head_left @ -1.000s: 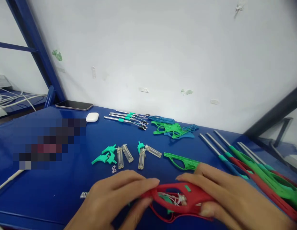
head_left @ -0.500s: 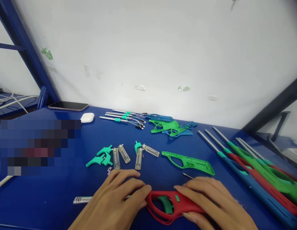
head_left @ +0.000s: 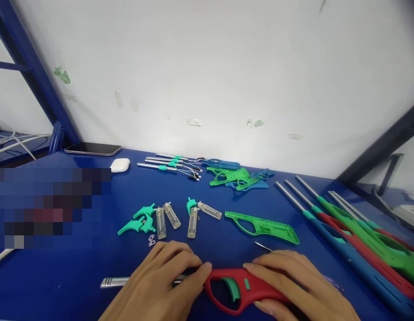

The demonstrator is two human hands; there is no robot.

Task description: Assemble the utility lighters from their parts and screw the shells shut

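Observation:
A red long-reach lighter [head_left: 227,273] lies across the front of the blue table, its teal trigger showing inside the finger loop. My left hand [head_left: 163,281] is closed over its front end, where the metal barrel [head_left: 115,282] sticks out to the left. Around the handle's rear, my right hand [head_left: 293,285] presses with thumb and fingers; that end is hidden under the hand. Just beyond my right fingers rests a thin metal rod, perhaps a screwdriver shaft [head_left: 263,246]. A green half shell [head_left: 262,227] lies behind it.
Clear fuel tanks [head_left: 192,223] and teal triggers [head_left: 140,220] lie mid-table. Wired metal barrels [head_left: 160,167] and green and blue shells [head_left: 227,175] sit near the wall. Several whole lighters [head_left: 347,240] are at right. A phone [head_left: 93,149] and white case [head_left: 120,165] stand back left.
The red shell's two loop edges, slightly apart before, now look closed together. Both hands stay on the lighter, with the fingers shifted a little.

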